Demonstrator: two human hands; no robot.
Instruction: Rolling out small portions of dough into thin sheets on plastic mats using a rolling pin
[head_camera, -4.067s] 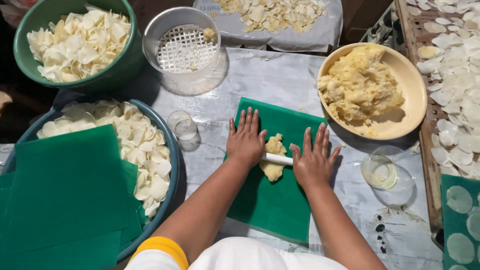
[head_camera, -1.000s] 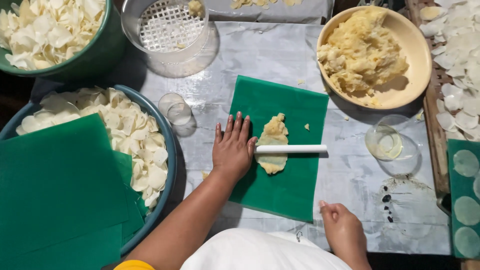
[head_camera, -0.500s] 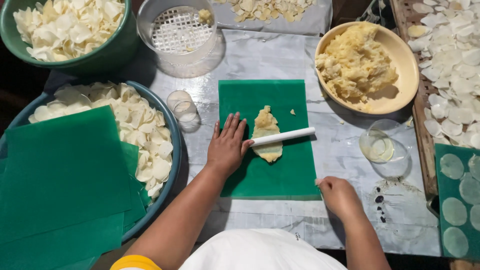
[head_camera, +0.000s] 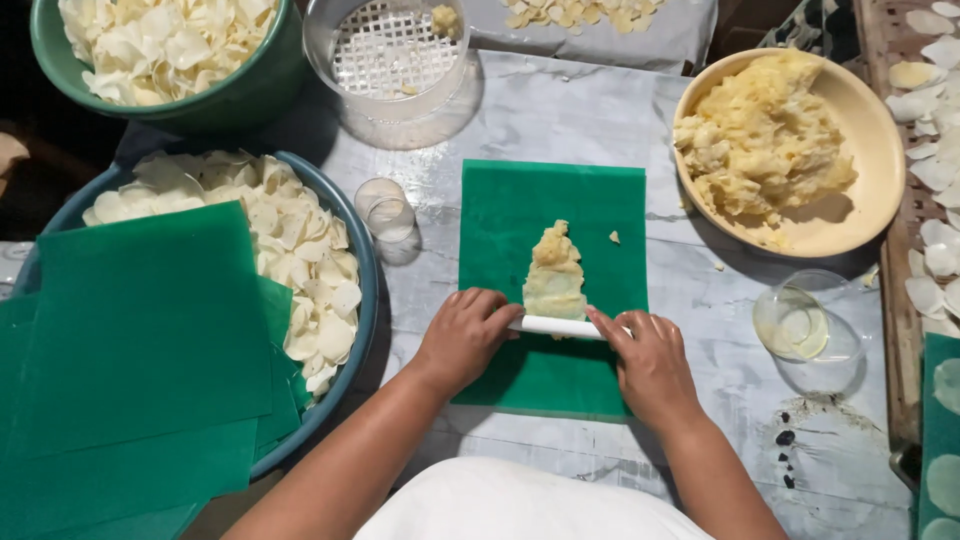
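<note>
Rolling dough (head_camera: 555, 272) flat on green mat (head_camera: 500, 210) | left hand (head_camera: 462, 335), right hand (head_camera: 648, 358) both pressing half-curled fingers on white rod (head_camera: 556, 326) | next: needing even forward pressure

A food-making workspace: bowls of dough (head_camera: 765, 140) and thin white chips (head_camera: 285, 235) crowd the covered table (head_camera: 560, 110).

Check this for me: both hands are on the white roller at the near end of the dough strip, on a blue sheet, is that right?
Not quite: the sheet is green, not blue. In the head view, the left hand and right hand do grip the white roller at the near end of the dough strip.
</note>
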